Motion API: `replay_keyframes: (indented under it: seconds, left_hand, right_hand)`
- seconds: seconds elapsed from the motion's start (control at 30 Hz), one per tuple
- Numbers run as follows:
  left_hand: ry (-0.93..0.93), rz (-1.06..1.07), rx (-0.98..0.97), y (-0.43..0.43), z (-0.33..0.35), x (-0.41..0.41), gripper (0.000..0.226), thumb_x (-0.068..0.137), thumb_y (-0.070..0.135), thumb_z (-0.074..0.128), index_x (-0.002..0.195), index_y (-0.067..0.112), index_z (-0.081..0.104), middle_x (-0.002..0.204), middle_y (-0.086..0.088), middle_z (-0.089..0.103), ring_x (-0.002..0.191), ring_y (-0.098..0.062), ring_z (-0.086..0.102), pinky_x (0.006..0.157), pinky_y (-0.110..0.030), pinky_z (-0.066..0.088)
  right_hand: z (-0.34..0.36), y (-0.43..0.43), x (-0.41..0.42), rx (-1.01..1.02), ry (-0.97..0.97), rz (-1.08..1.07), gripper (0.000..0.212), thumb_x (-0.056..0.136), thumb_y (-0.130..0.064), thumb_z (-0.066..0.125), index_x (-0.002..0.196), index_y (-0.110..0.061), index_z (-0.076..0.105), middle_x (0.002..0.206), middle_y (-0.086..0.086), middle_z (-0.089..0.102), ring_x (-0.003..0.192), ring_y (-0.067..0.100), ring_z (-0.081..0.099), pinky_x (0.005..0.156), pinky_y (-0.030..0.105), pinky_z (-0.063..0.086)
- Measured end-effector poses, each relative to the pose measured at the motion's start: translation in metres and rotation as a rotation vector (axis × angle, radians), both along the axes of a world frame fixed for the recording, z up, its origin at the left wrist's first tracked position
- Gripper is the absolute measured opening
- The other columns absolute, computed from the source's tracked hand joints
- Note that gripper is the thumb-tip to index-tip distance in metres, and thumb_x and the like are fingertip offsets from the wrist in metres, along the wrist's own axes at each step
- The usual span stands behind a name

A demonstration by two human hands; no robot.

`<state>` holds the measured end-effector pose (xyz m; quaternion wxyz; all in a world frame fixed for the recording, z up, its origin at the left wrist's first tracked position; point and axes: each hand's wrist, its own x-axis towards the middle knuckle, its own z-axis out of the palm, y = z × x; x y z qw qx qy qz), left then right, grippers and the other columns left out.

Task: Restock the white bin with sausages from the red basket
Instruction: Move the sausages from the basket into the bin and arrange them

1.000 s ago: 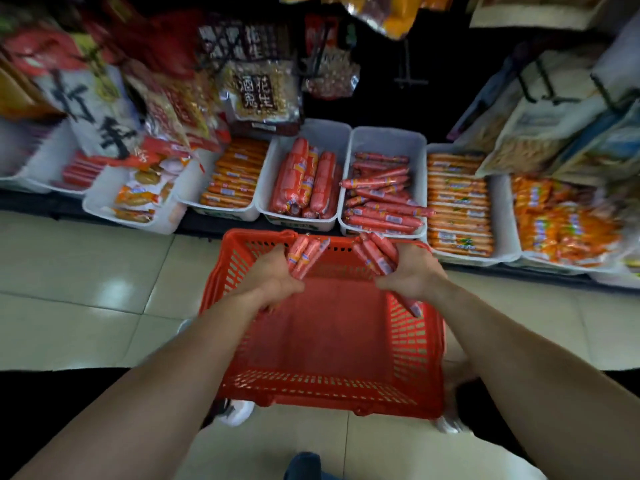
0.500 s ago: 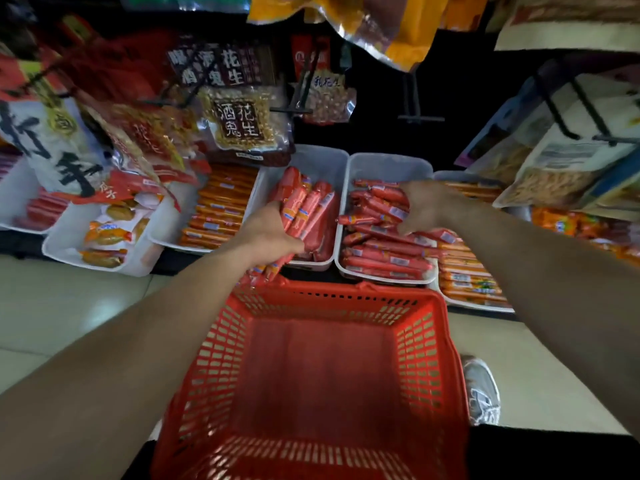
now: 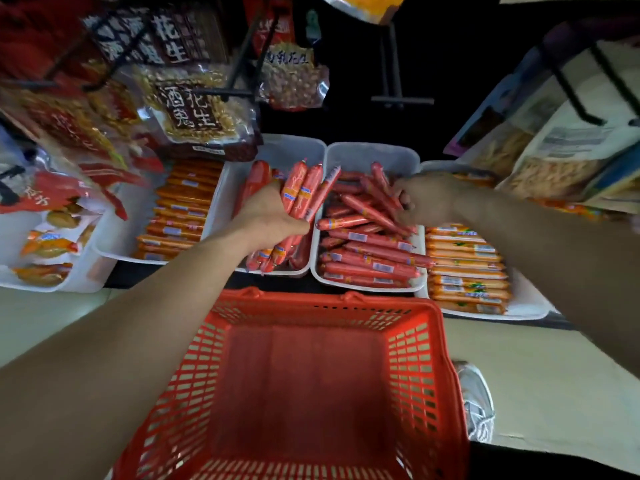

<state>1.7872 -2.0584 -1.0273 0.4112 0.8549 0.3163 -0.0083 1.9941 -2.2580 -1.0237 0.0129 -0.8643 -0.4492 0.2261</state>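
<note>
The red basket (image 3: 420, 344) sits on the floor below me with nothing in it. My left hand (image 3: 268, 214) grips a bundle of red sausages (image 3: 303, 194), held over the boundary between two white bins. The right one, a white bin (image 3: 367, 154), is filled with thin red sausages (image 3: 367, 251) lying crosswise. My right hand (image 3: 427, 199) rests in that bin at its far right, fingers closed around a few thin sausages (image 3: 382, 187) on top of the pile.
A second white bin (image 3: 294, 147) with thicker red sausages lies to the left, orange-wrapped sticks (image 3: 180, 216) beyond it, and orange packs (image 3: 465, 268) to the right. Snack bags (image 3: 194, 112) hang on hooks above the bins. My shoe (image 3: 479, 400) stands beside the basket.
Both hands lifted sausages out of the basket and carried them up to the bins. The right hand has settled lower into the white bin; the left has shifted right with its bundle.
</note>
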Motion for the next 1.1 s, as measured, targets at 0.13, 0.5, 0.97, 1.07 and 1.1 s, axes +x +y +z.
replay_keyframes:
  seconds: [0.13, 0.5, 0.97, 1.07, 1.1]
  left_hand:
    - [-0.014, -0.099, 0.003, -0.013, 0.000, 0.052, 0.049, 0.064, 0.020, 0.082, 0.108, 0.022, 0.060, 0.100, 0.009, 0.069, 0.086, -0.009, 0.066, 0.067, -0.028, 0.052]
    - [0.086, -0.350, 0.191, -0.060, -0.061, 0.124, 0.063, 0.063, 0.028, 0.084, 0.118, 0.025, 0.055, 0.104, 0.003, 0.066, 0.092, -0.016, 0.061, 0.083, -0.026, 0.048]
    - [0.105, -0.482, 0.444, -0.022, -0.072, 0.052, 0.071, 0.092, 0.060, 0.049, 0.152, 0.028, 0.026, 0.148, -0.004, 0.046, 0.131, -0.025, 0.039, 0.104, -0.043, 0.037]
    - [0.070, -0.437, 0.482, -0.021, -0.070, 0.064, 0.063, 0.096, 0.051, 0.048, 0.151, 0.030, 0.025, 0.150, -0.003, 0.043, 0.132, -0.027, 0.037, 0.106, -0.044, 0.034]
    - [0.050, -0.407, 0.465, -0.021, -0.070, 0.066, 0.064, 0.096, 0.049, 0.050, 0.152, 0.030, 0.023, 0.151, -0.004, 0.041, 0.133, -0.028, 0.036, 0.107, -0.045, 0.033]
  right_hand:
    - [-0.013, -0.030, 0.007, 0.125, 0.005, -0.137, 0.042, 0.087, -0.033, 0.066, 0.125, -0.018, 0.057, 0.119, 0.009, 0.066, 0.109, 0.031, 0.061, 0.090, 0.038, 0.049]
    - [-0.023, -0.020, 0.016, 0.392, -0.117, -0.149, 0.064, 0.092, -0.035, 0.047, 0.154, -0.027, 0.031, 0.157, 0.007, 0.032, 0.138, 0.037, 0.034, 0.112, 0.047, 0.030]
    - [-0.052, -0.013, 0.007, -0.024, -0.343, 0.124, 0.070, 0.090, -0.065, 0.026, 0.152, -0.033, 0.022, 0.154, 0.003, 0.033, 0.140, 0.031, 0.027, 0.111, 0.053, 0.026]
    - [-0.052, -0.009, 0.019, -0.061, -0.261, 0.044, 0.084, 0.081, -0.078, 0.032, 0.153, -0.039, 0.012, 0.157, 0.008, 0.020, 0.145, 0.033, 0.016, 0.114, 0.053, 0.021]
    - [-0.053, -0.010, 0.023, -0.064, -0.179, -0.031, 0.092, 0.080, -0.081, 0.034, 0.155, -0.039, 0.003, 0.161, 0.006, 0.011, 0.148, 0.034, 0.010, 0.116, 0.051, 0.018]
